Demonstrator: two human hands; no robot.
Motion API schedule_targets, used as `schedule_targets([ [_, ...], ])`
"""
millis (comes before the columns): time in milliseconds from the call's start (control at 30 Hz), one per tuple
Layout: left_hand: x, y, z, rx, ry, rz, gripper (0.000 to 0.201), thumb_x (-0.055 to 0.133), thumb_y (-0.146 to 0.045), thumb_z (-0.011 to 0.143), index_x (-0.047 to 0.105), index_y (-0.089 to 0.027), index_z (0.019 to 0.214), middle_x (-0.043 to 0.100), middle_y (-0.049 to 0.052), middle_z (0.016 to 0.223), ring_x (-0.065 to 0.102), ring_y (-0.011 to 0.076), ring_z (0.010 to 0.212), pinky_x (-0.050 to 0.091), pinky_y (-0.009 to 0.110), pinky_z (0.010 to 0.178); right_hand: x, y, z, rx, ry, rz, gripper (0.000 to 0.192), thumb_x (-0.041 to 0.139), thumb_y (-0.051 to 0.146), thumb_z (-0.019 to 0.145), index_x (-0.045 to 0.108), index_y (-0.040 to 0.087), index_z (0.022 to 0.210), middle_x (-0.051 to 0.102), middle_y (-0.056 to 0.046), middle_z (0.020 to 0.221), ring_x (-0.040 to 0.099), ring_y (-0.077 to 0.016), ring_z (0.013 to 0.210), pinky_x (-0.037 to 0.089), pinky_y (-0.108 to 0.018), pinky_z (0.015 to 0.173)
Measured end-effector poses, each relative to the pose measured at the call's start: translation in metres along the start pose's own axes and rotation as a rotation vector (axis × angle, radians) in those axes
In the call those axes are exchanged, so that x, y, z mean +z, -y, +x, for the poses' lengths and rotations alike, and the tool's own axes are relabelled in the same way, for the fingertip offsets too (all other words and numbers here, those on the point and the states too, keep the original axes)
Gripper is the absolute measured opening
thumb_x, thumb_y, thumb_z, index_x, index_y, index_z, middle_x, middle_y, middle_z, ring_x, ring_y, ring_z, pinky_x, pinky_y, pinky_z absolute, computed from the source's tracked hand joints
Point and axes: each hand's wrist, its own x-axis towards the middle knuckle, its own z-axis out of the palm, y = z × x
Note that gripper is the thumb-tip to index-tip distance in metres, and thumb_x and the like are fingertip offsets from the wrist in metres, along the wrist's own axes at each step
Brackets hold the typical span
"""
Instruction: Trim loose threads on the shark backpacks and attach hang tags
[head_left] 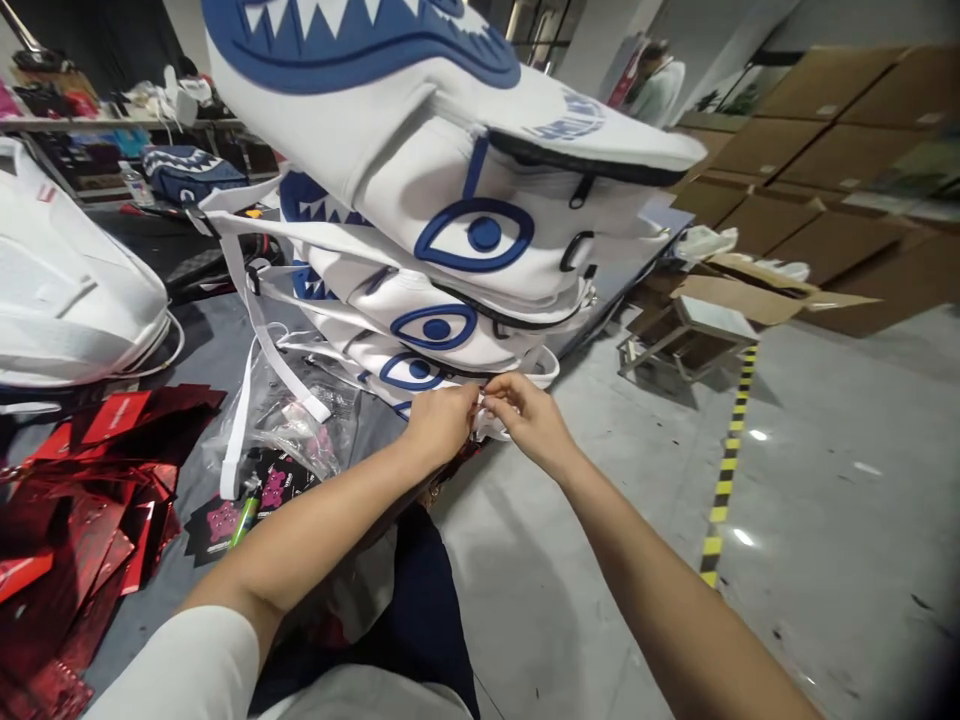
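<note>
Several white backpacks with blue eye and shark-teeth prints are stacked on the table edge; the top backpack leans over the pile. My left hand and my right hand meet at the bottom of the stack. Both pinch a small white strap or tag at the lowest bag's corner. Loose white straps hang down to the left of my hands.
Red foil cards lie at the left, with a clear plastic bag and black tags beside them. More white bags sit far left. Cardboard boxes and a small stool stand on the grey floor right, past a yellow-black tape line.
</note>
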Motion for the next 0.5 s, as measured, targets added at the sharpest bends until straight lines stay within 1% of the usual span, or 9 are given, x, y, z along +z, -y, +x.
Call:
schedule_targets([
  [67, -0.001, -0.002, 0.000, -0.014, 0.000, 0.001, 0.018, 0.048, -0.024, 0.097, 0.062, -0.019, 0.106, 0.074, 0.010, 0.096, 0.071, 0.0264, 0.087, 0.049, 0.032, 0.071, 0.000, -0.002, -0.001, 0.003, -0.013, 0.019, 0.021, 0.065, 0.039, 0.076, 0.057, 0.021, 0.085, 0.062, 0.001, 0.073, 0.060, -0.0156, 0.065, 0.054, -0.030, 0.061],
  [133, -0.002, -0.003, 0.001, -0.004, 0.038, 0.004, 0.021, 0.046, -0.026, 0.098, 0.062, -0.021, 0.111, 0.074, 0.008, 0.099, 0.071, 0.0256, 0.089, 0.049, 0.032, 0.071, -0.001, -0.004, -0.002, 0.006, -0.024, 0.028, 0.023, 0.067, 0.040, 0.076, 0.057, 0.022, 0.085, 0.062, 0.000, 0.074, 0.061, -0.0160, 0.066, 0.054, -0.030, 0.061],
  [200, -0.001, -0.004, 0.002, 0.012, 0.068, 0.033, 0.022, 0.045, -0.025, 0.098, 0.063, -0.023, 0.110, 0.075, 0.006, 0.101, 0.071, 0.0243, 0.092, 0.049, 0.031, 0.073, -0.002, -0.007, -0.002, 0.010, -0.034, 0.025, 0.027, 0.069, 0.044, 0.075, 0.058, 0.022, 0.085, 0.063, -0.001, 0.075, 0.061, -0.0170, 0.068, 0.054, -0.032, 0.062],
  [300, 0.004, -0.005, 0.003, 0.023, 0.023, 0.075, 0.020, 0.045, -0.024, 0.097, 0.062, -0.020, 0.107, 0.074, 0.007, 0.103, 0.071, 0.0237, 0.096, 0.050, 0.030, 0.074, -0.005, -0.007, -0.004, 0.034, -0.058, -0.013, 0.036, 0.072, 0.055, 0.071, 0.060, 0.023, 0.084, 0.064, -0.003, 0.077, 0.063, -0.0201, 0.069, 0.054, -0.036, 0.062],
  [367, 0.007, -0.003, 0.005, 0.049, 0.015, 0.053, 0.022, 0.046, -0.024, 0.095, 0.059, -0.017, 0.111, 0.074, 0.008, 0.103, 0.071, 0.0242, 0.094, 0.051, 0.031, 0.071, -0.007, -0.007, -0.005, 0.054, -0.081, -0.069, 0.042, 0.074, 0.063, 0.067, 0.061, 0.026, 0.082, 0.065, -0.006, 0.076, 0.063, -0.0227, 0.067, 0.053, -0.041, 0.063],
  [433, 0.009, 0.000, 0.006, 0.092, 0.068, 0.030, 0.024, 0.045, -0.021, 0.095, 0.059, -0.018, 0.115, 0.074, 0.009, 0.102, 0.071, 0.0250, 0.092, 0.051, 0.033, 0.069, -0.010, -0.007, -0.004, 0.074, -0.081, -0.143, 0.045, 0.075, 0.069, 0.066, 0.063, 0.029, 0.082, 0.067, -0.010, 0.076, 0.064, -0.0247, 0.066, 0.051, -0.046, 0.064],
  [500, 0.008, 0.003, 0.007, 0.143, 0.114, 0.007, 0.027, 0.042, -0.017, 0.096, 0.060, -0.019, 0.115, 0.074, 0.009, 0.105, 0.070, 0.0245, 0.095, 0.052, 0.034, 0.069, -0.011, -0.010, -0.003, 0.060, -0.088, -0.227, 0.046, 0.072, 0.075, 0.066, 0.065, 0.032, 0.081, 0.067, -0.013, 0.076, 0.064, -0.0260, 0.065, 0.050, -0.048, 0.063],
])
